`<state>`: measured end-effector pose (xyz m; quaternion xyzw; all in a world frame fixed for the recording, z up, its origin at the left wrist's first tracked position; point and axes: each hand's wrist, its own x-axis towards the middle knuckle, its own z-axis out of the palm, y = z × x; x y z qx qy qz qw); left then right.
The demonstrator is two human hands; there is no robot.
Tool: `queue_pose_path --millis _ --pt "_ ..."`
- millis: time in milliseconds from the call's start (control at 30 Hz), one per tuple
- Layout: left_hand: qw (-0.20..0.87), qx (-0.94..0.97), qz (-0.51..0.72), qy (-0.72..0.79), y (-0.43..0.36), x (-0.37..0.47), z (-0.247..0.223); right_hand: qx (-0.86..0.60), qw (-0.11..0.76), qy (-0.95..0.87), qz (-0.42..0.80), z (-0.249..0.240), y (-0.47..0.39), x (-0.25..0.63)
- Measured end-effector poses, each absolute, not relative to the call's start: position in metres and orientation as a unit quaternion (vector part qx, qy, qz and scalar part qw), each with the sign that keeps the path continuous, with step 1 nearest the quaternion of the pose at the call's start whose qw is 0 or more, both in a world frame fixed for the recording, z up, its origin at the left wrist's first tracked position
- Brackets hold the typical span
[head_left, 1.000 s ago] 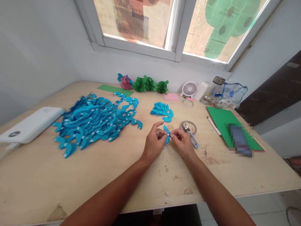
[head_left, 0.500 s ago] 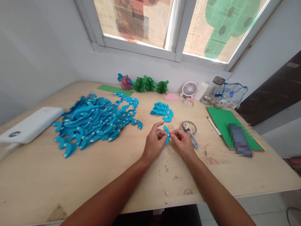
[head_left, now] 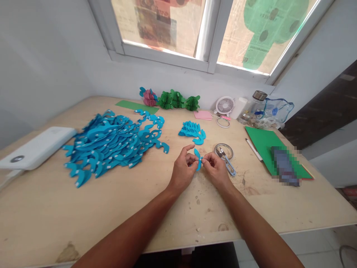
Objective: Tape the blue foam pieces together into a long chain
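Note:
A small curved blue paper piece (head_left: 197, 153) stands upright between my hands over the table. My left hand (head_left: 182, 167) is closed, with thumb and fingers pinching the piece from the left. My right hand (head_left: 216, 167) is closed in a pinch at the middle of its right edge. A tiny pale spot shows at those fingertips, too small to name. Just beyond the hands lies a bunch of folded blue paper pieces (head_left: 189, 129). Blue-handled thread snips (head_left: 229, 165) rest beside my right hand, partly across a roll of tape (head_left: 224, 146).
Left is a large heap of blue paper pieces (head_left: 111, 139) with white squares, beside a white power bank (head_left: 39, 145). Green paper ornaments (head_left: 177, 99), a small fan (head_left: 225, 106) and a bottle (head_left: 252, 106) stand along the wall. Green sheets (head_left: 262, 143) and a pen (head_left: 253, 149) lie right.
The white square in the middle of the blue paper piece no longer shows; blue is seen there now. My hands have hardly moved.

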<state>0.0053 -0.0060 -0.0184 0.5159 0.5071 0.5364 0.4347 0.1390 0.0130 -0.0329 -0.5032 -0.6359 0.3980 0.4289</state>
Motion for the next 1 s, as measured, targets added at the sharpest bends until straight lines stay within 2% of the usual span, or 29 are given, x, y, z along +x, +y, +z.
queue_pose_path --millis 1000 --pt "0.404 0.57 0.523 0.489 -0.0064 0.0062 -0.0218 -0.518 0.425 -0.624 0.402 -0.0367 0.0145 0.1392"
